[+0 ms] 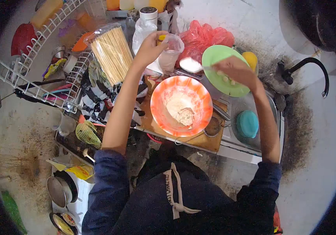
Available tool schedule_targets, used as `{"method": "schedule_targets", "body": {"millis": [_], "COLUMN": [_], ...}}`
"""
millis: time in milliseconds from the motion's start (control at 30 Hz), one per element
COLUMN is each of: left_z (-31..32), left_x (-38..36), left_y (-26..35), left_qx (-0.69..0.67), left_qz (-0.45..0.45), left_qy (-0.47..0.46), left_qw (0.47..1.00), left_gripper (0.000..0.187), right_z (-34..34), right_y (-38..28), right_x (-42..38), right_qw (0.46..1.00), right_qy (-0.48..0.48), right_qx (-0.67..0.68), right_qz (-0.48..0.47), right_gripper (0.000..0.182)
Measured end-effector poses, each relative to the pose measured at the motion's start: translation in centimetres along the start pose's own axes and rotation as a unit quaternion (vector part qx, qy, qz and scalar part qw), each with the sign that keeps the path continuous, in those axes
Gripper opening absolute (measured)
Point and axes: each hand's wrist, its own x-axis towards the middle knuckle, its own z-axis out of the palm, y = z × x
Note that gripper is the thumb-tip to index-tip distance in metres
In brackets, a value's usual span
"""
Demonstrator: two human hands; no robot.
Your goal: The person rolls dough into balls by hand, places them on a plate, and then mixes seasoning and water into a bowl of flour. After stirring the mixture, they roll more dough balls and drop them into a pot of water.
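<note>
- Our bare left forearm (pixel 120 105) slants from the lower left toward the top centre, its dark navy cloth sleeve (pixel 109 172) pushed up.
- Our bare left hand (pixel 151 50) angles rightward, thumb and fingers slightly parted.
- Our bare right forearm (pixel 267 121) rises along the right side.
- Our bare right hand (pixel 236 71), upper right, points leftward, its fingers blurred.

Orange-white bowl (pixel 159 98), green plate (pixel 219 53), red bag (pixel 215 37)
</note>
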Motion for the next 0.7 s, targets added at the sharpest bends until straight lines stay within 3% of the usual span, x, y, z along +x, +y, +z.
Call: {"method": "schedule_targets", "body": {"millis": [67,133,233,300,333,400,633,700], "left_z": [-0.4,-0.8,-1.5,-1.6,-1.5,-1.8,-2.4,-2.9], "left_x": [-2.3,-4.4,-7.3,-9.0,-9.7,-10.6,-10.8,-10.2], "left_y": [1.8,2.2,2.4,2.8,3.3,2.4,1.3,0.8], "left_qx": [-0.012,-0.022,-0.045,-0.073,-0.100,-0.099,-0.092,-0.097], "left_qz": [0.006,0.014,-0.028,-0.057,-0.103,-0.093,-0.078,-0.072], "left_qy": [0.021,0.041,0.054,0.065,0.073,0.075,0.090,0.092], "left_qw": [1.000,0.999,0.997,0.994,0.987,0.988,0.989,0.988], "left_gripper": [0.040,0.040,0.039,0.039,0.039,0.039,0.040,0.044], "right_z": [3.2,6.3,10.0,12.5,13.4,14.9,16.0,14.6], "right_y": [0.3,-0.8,-1.8,-0.9,-0.5,0.0,0.1,-0.5], "right_x": [-3.0,-6.1,-8.1,-8.9,-9.1,-9.5,-10.5,-10.0], "right_qw": [0.988,0.974,0.983,0.960,0.960,0.953,0.957,0.976], "right_qy": [0.137,0.199,0.118,0.214,0.213,0.262,0.260,0.199], "right_qx": [-0.061,-0.101,-0.134,-0.152,-0.151,-0.134,-0.122,0.074], "right_qz": [-0.028,-0.045,0.036,-0.099,-0.100,-0.073,-0.034,0.046], "right_gripper": [0.026,0.022,0.019,0.030,0.030,0.036,0.032,0.029]}}
